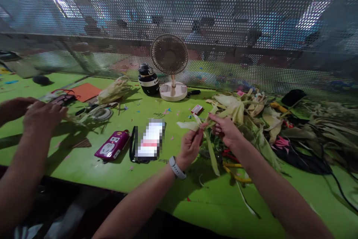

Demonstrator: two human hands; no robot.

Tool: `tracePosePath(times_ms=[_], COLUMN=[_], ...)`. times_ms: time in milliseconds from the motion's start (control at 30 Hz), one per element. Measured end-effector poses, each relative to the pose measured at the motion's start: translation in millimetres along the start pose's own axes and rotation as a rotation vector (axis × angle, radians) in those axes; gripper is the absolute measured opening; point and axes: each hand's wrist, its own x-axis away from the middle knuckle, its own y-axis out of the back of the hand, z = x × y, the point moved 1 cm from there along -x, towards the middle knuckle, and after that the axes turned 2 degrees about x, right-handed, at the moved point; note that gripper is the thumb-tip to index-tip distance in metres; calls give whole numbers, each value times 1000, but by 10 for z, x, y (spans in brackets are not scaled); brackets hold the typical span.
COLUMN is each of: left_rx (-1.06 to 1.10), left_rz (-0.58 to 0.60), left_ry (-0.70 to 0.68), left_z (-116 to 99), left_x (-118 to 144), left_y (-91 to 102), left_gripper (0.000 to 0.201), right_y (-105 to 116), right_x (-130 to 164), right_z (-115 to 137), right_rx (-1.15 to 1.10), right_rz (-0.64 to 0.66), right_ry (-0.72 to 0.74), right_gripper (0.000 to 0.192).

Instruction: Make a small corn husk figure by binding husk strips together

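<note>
My left hand [190, 145], with a pale watch at the wrist, pinches pale green corn husk strips [213, 153]. One strip points left past the fingers and another hangs down toward the table. Close on the right, my right hand [226, 130] has its thumb and forefinger closed on the same husk strips. The fingertips of both hands nearly meet, and they partly hide where the strips cross. Behind and beside my right hand lies a loose heap of corn husks [232, 106].
A fan [173, 91] and a black bottle [148, 80] stand by the perforated metal screen. A phone [151, 138] and a purple power strip [113, 145] lie left of my hands. At far left, a co-worker's hands [41, 114] handle husk. Yellow-handled scissors [237, 177] lie near my right forearm.
</note>
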Motion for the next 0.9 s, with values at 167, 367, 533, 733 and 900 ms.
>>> tracePosePath(times_ms=[167, 367, 533, 733, 900], left_rx=[-59, 133, 211, 163, 173], left_rz=[151, 109, 159, 150, 220], left_ry=[42, 102, 185, 222, 321], left_z=[41, -21, -43, 7, 21], left_x=[-14, -66, -45, -43, -71], left_y=[7, 0, -30, -8, 39], left_gripper=[32, 30, 25, 34, 44], right_y=[46, 141, 158, 169, 183], right_x=[-4, 99, 113, 60, 66], right_z=[40, 147, 181, 138, 167], right_rx=[50, 54, 50, 104, 141], right_rz=[55, 403, 484, 511, 519], right_ry=[4, -38, -17, -21, 0], right_gripper=[31, 31, 39, 38, 34])
